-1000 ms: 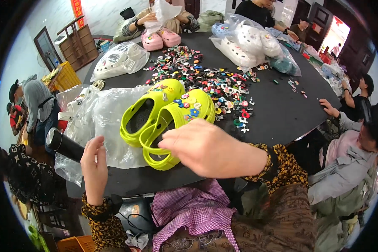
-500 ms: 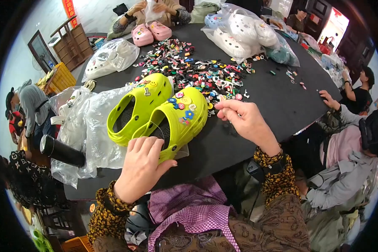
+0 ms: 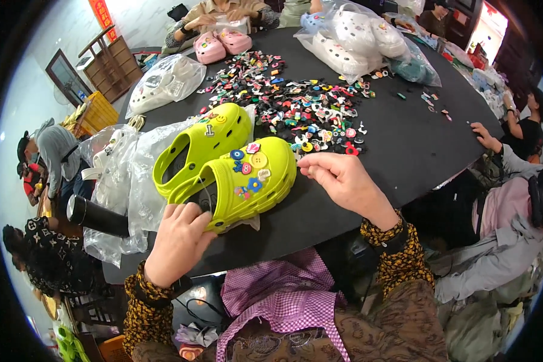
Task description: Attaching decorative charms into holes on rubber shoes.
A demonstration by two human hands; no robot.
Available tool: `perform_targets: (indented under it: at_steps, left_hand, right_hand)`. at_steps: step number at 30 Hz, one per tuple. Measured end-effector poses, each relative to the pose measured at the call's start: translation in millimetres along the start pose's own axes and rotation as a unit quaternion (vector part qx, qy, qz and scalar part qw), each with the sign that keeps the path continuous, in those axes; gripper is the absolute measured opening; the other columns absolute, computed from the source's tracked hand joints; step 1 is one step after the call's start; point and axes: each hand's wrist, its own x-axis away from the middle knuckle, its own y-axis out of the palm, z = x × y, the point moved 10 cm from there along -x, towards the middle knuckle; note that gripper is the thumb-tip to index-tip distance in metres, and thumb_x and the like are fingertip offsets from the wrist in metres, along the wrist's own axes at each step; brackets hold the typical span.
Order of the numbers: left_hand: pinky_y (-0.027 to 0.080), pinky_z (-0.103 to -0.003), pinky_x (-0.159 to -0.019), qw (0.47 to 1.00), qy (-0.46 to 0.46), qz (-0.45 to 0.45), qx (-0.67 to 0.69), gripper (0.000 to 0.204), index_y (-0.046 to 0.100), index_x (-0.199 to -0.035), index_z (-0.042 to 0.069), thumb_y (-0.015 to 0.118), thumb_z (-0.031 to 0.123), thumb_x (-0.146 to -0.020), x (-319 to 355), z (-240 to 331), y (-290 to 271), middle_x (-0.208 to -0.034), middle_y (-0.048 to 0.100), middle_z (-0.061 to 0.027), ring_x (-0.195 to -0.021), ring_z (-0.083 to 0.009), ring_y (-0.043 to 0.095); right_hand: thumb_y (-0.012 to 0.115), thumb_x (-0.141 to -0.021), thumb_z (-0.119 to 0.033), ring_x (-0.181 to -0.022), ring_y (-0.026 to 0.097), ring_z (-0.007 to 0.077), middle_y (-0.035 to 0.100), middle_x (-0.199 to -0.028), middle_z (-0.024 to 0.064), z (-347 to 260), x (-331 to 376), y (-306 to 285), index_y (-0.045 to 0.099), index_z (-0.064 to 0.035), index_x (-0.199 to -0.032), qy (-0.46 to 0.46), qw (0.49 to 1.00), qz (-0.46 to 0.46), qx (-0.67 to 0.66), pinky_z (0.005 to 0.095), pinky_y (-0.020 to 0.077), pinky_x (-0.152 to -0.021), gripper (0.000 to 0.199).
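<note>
A pair of lime-green clogs lies on the black table. The nearer clog (image 3: 262,181) has several colourful charms on its toe, among them a blue flower and a yellow button. Closed fingers of my left hand (image 3: 184,241) grip its heel end. My right hand (image 3: 347,184) is beside the toe with thumb and forefinger pinched; what they hold, if anything, is too small to make out. Behind it lies the farther clog (image 3: 223,133), carrying a few charms. A wide heap of mixed shoe charms (image 3: 320,108) spreads beyond the pair.
Plastic bags with white clogs lie at the left (image 3: 117,163), far left (image 3: 166,84) and far right (image 3: 356,42). A black cylinder (image 3: 96,216) sits by the left edge. Across the black table (image 3: 416,145), a person handles something near pink clogs (image 3: 223,45). Other people sit at the right.
The nearer clog has swung so its toe points more to the right, its heel moving left with my left hand. My pinched right hand is now closer to the toe.
</note>
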Motion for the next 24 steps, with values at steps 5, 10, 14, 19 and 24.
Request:
perform_targets:
  at_steps: [5,10,14,19,24]
  left_hand:
    - [0.047,-0.042,-0.089,0.977,-0.082,0.073,0.18,0.053,0.051,-0.125,-0.006,0.072,0.021,-0.085,-9,-16,-4,-0.113,0.061,-0.0203,-0.104,-0.0365,0.059]
    - [0.051,-0.033,-0.068,0.907,-0.151,0.126,0.372,0.038,0.054,-0.119,-0.007,0.063,0.02,-0.093,-31,-39,12,-0.087,0.065,-0.0169,-0.074,-0.0256,0.065]
    - [0.047,-0.037,-0.061,0.915,-0.176,0.117,0.343,0.025,0.061,-0.097,-0.004,0.06,0.021,-0.094,-42,-47,28,-0.074,0.063,-0.0186,-0.064,-0.0289,0.06]
    - [0.048,-0.043,-0.063,0.903,-0.155,0.143,0.374,0.023,0.061,-0.092,-0.004,0.058,0.019,-0.094,-44,-43,36,-0.078,0.063,-0.0239,-0.071,-0.041,0.061]
    - [0.048,-0.045,-0.064,0.885,-0.148,0.163,0.41,0.021,0.06,-0.09,-0.004,0.055,0.016,-0.093,-43,-38,41,-0.078,0.063,-0.0252,-0.074,-0.0427,0.062]
  right_hand:
    - [0.056,-0.092,-0.002,-0.089,0.069,0.0243,0.068,-0.099,0.0169,-47,-26,27,0.063,0.0031,-0.111,-0.133,0.988,-0.005,0.079,0.0329,0.0535,-0.078,0.021]
    - [0.056,-0.089,-0.005,-0.094,0.065,0.0337,0.067,-0.1,0.0213,-64,-46,76,0.06,0.0045,-0.112,-0.186,0.959,-0.024,0.214,0.0426,0.0501,-0.084,0.026]
    - [0.059,-0.086,-0.007,-0.091,0.063,0.035,0.066,-0.095,0.021,-71,-36,92,0.059,0.0045,-0.111,-0.211,0.927,0.009,0.308,0.045,0.0469,-0.085,0.027]
    - [0.062,-0.085,-0.008,-0.088,0.062,0.0326,0.065,-0.095,0.0171,-77,-26,97,0.058,0.0022,-0.113,-0.214,0.914,0.037,0.342,0.0431,0.0471,-0.082,0.03]
    - [0.061,-0.087,-0.009,-0.085,0.061,0.0323,0.063,-0.091,0.0141,-70,-39,92,0.058,-0.0025,-0.103,-0.203,0.92,0.08,0.327,0.0417,0.047,-0.079,0.017]
